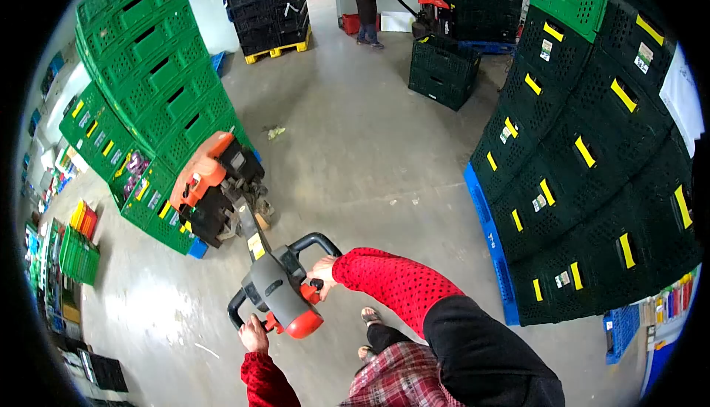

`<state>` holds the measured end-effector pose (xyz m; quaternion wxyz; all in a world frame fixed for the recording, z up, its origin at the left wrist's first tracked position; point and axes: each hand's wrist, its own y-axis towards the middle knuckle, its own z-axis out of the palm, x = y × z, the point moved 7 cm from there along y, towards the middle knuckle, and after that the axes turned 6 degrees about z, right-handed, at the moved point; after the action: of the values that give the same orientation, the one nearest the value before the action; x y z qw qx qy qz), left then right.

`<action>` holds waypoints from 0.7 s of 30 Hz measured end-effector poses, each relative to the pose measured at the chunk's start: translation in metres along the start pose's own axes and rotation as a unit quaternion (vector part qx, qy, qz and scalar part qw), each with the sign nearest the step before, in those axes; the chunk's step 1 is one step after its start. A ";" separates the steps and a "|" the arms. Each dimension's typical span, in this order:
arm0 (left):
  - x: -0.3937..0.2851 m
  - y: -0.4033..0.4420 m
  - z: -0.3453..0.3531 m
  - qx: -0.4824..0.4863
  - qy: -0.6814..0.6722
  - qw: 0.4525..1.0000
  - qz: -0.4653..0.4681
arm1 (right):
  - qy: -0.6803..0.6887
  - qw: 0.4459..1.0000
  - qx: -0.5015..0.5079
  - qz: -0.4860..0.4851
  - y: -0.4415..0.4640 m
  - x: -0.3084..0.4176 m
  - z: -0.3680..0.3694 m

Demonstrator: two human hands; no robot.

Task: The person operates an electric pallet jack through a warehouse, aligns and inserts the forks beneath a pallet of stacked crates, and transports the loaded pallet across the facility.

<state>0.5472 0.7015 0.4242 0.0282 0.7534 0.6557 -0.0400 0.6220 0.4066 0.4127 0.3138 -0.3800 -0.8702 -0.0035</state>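
Observation:
My left hand (pixel 255 334) is closed round the left grip of a pallet jack handle (pixel 272 286), a grey control head with black loops and a red-orange end. On its other side my right hand (pixel 323 271) grips the right loop, near a red control. A shaft runs from the head to the orange and black body of the pallet jack (pixel 203 172). That body stands at the foot of tall stacked green crates (pixel 151 66). Whether its forks reach under the stack is hidden.
Dark crates (pixel 569 163) are stacked high on a blue pallet (pixel 488 240) at right. Two dark crates (pixel 444 72) stand ahead on the floor. A person (pixel 367 0) holds another pallet jack's handle at the back. Black crates (pixel 268 11) rest on a yellow pallet (pixel 279 50).

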 end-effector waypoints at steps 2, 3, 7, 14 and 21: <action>0.000 -0.019 -0.010 -0.044 0.036 0.998 0.035 | 0.003 1.000 0.005 0.003 -0.005 0.016 0.008; 0.008 -0.044 -0.006 -0.041 0.034 0.998 0.032 | 0.005 1.000 0.009 0.003 -0.014 0.036 0.023; 0.042 -0.172 -0.014 -0.057 0.044 0.997 0.038 | -0.004 1.000 0.002 0.020 -0.069 0.137 0.098; 0.043 -0.165 -0.049 -0.049 0.025 0.998 0.021 | -0.006 1.000 -0.006 0.029 -0.068 0.153 0.081; 0.047 -0.184 -0.037 -0.049 0.084 0.994 0.047 | -0.007 0.999 -0.003 0.044 -0.080 0.165 0.090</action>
<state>0.3722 0.7770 0.4579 0.0114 0.7817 0.6209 0.0571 0.4355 0.4803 0.4495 0.3062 -0.4188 -0.8548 0.0107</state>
